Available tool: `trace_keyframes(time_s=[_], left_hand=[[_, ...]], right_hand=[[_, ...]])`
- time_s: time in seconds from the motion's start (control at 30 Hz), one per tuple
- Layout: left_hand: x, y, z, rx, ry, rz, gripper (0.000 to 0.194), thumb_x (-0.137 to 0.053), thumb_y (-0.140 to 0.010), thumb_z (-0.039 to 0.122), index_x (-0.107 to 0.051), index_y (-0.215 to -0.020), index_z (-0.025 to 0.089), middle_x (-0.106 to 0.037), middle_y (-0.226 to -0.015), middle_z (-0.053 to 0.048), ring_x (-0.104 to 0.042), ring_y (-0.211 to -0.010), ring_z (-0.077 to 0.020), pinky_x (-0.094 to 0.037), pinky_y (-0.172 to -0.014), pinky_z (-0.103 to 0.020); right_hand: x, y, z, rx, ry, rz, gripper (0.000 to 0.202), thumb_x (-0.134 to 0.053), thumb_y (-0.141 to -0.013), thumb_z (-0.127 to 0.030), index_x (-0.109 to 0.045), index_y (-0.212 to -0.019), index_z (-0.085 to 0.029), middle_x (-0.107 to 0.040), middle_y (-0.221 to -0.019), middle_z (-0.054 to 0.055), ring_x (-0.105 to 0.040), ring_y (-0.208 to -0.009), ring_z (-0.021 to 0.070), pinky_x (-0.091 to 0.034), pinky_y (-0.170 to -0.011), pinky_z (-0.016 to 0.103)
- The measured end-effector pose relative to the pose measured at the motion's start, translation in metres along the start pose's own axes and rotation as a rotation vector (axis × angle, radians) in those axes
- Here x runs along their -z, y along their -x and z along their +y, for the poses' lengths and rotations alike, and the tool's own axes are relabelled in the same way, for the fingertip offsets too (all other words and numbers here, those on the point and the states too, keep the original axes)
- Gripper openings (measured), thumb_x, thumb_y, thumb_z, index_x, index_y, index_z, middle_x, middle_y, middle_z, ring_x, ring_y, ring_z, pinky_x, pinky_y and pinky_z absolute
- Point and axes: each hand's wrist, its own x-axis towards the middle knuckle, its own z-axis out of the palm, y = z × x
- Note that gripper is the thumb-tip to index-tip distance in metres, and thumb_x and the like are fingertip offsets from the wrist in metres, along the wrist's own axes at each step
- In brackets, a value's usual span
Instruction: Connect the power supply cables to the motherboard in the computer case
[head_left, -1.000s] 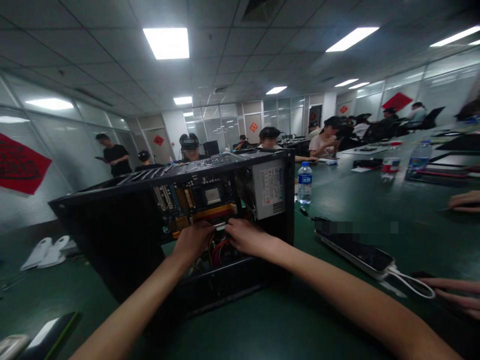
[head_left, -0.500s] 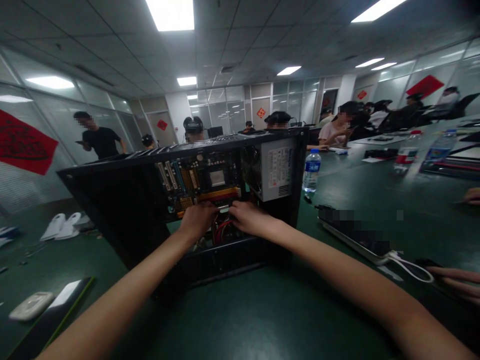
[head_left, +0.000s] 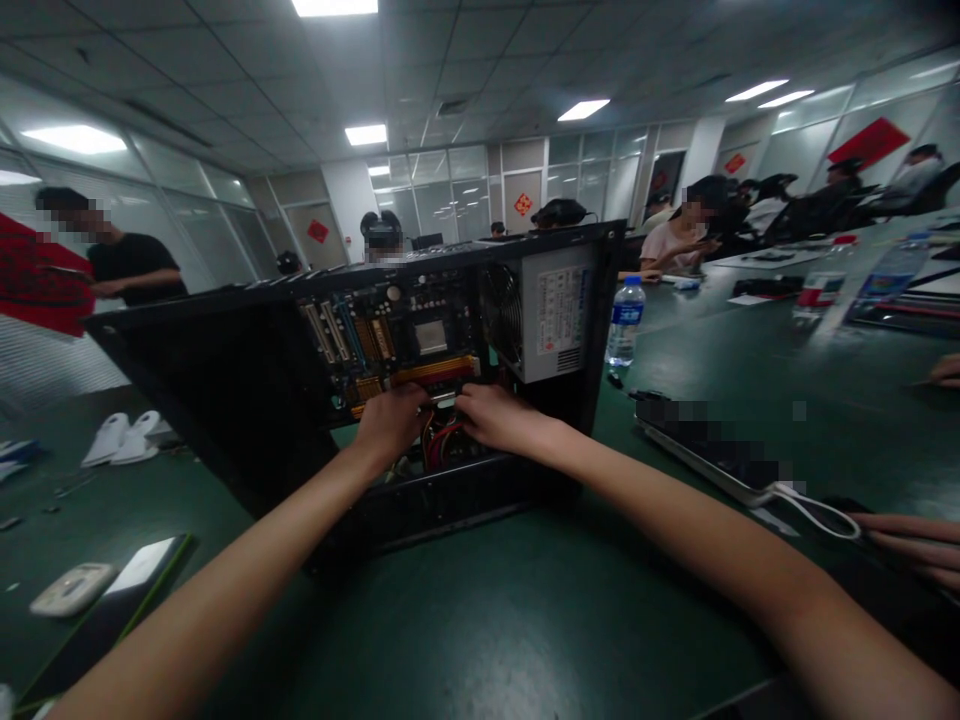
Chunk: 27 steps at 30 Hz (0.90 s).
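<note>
You are working at a green table (head_left: pixel 480 620), which is carrying a black computer case (head_left: pixel 225 380) at your twelve o'clock, its open side facing you. Taking the spot between your hands as the dial's centre, the circuit board (head_left: pixel 416 300) is sitting towards twelve o'clock and the labelled power supply (head_left: pixel 555 320) is occupying two o'clock.

Your left hand (head_left: pixel 394 420) is working from nine o'clock and your right hand (head_left: pixel 499 418) from three. Coloured wires (head_left: pixel 441 440) are hanging at six o'clock; whether they are touching your fingertips is not showing. In my judgement, sound handling is requiring those wires loose and out from under your palms. Directly at twelve o'clock, the red and yellow slots (head_left: pixel 442 368) are lying just above your knuckles and are deserving clearance from scraping.

Smallest, the pale strip (head_left: pixel 444 399) is sitting inside the case, between your hands. On both sides your fingers (head_left: pixel 418 394) are lying together, apparently clamping its opposite ends, though their undersides are remaining hidden. The strip is likely calling for equal force at both ends; uneven pressure is risking tilt or slippage.
</note>
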Motion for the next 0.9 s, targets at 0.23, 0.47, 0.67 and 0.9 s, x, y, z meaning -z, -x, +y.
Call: trace_keyframes(time_s=[0.23, 0.47, 0.67, 0.9], left_hand=[[0.02, -0.003, 0.024, -0.007, -0.168, -0.142, 0.032, -0.047, -0.095, 0.021, -0.076, -0.108, 0.013, -0.074, -0.107, -0.015, -0.072, -0.101, -0.034, -0.055, -0.073, -0.039], [0.018, -0.007, 0.02, 0.083, -0.086, -0.136, 0.033, -0.05, -0.094, 0.027, -0.077, -0.111, 0.021, -0.076, -0.113, -0.012, -0.071, -0.106, -0.0337, -0.056, -0.082, -0.039], [0.012, -0.006, 0.01, 0.126, -0.08, -0.156, 0.035, -0.049, -0.096, 0.036, -0.079, -0.108, 0.023, -0.078, -0.106, -0.013, -0.073, -0.101, -0.036, -0.056, -0.081, -0.042], [0.011, -0.002, 0.011, 0.143, -0.032, -0.113, 0.029, -0.056, -0.094, 0.04, -0.075, -0.112, 0.026, -0.078, -0.105, -0.011, -0.073, -0.101, -0.0329, -0.054, -0.081, -0.037]], right_hand=[[0.0, 0.001, 0.0, 0.01, 0.002, 0.001, 0.02, -0.055, -0.094, -0.018, -0.069, -0.107, -0.012, -0.066, -0.111, 0.013, -0.067, -0.096, 0.0222, -0.047, -0.075, 0.029], [0.0, 0.0, 0.001, 0.014, -0.002, 0.016, 0.02, -0.054, -0.094, -0.017, -0.069, -0.107, -0.012, -0.066, -0.111, 0.013, -0.067, -0.095, 0.0219, -0.047, -0.074, 0.029], [-0.001, 0.001, 0.003, 0.034, -0.005, 0.016, 0.02, -0.055, -0.094, -0.018, -0.068, -0.109, -0.011, -0.066, -0.114, 0.014, -0.066, -0.097, 0.0225, -0.047, -0.075, 0.029], [-0.001, 0.001, 0.003, 0.044, -0.005, 0.027, 0.019, -0.054, -0.094, -0.017, -0.068, -0.107, -0.012, -0.066, -0.112, 0.013, -0.066, -0.094, 0.0219, -0.046, -0.072, 0.029]])
